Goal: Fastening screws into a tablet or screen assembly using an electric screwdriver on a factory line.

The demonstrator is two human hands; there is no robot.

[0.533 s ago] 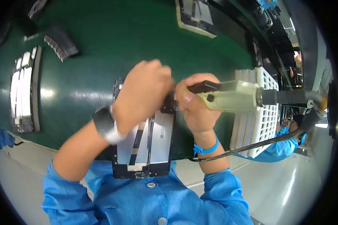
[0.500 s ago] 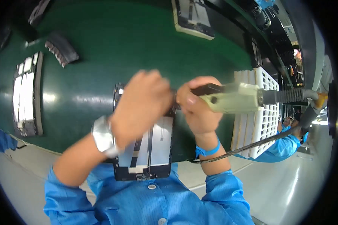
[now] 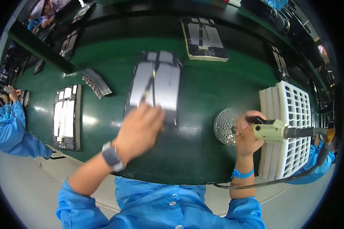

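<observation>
Tablet (image 3: pixel 166 86) with its back off lies near the middle of the green desk (image 3: pixel 202 152), well away from the near edge, its outline blurred and its pale inside crossed by dark strips. The person's left hand (image 3: pixel 141 128) is at its near end, fingers bent over that edge; from where I stand I can't tell whether they grip it or just press on it. A watch (image 3: pixel 111 156) sits on that wrist.

The two hands are well apart. The right hand (image 3: pixel 248 137) is closed around a pale green power tool (image 3: pixel 270 131), which points left, with a thick grey hose out of its back end. A blue band (image 3: pixel 242 174) circles this wrist, and a dark cord (image 3: pixel 267 186) runs off to the right from near it. Just left of this hand is a round dish (image 3: pixel 216 131) with small shiny bits in it. On its other side stands a stack of white grid trays (image 3: pixel 282 122).

Farther out, another opened tablet (image 3: pixel 67 114) lies to the left, with a dark curved piece (image 3: pixel 97 83) just beyond it. One more tablet (image 3: pixel 214 38) rests on a pale block toward the back. At the far left, a co-worker in blue sleeves (image 3: pixel 9 128) sits by the desk.
</observation>
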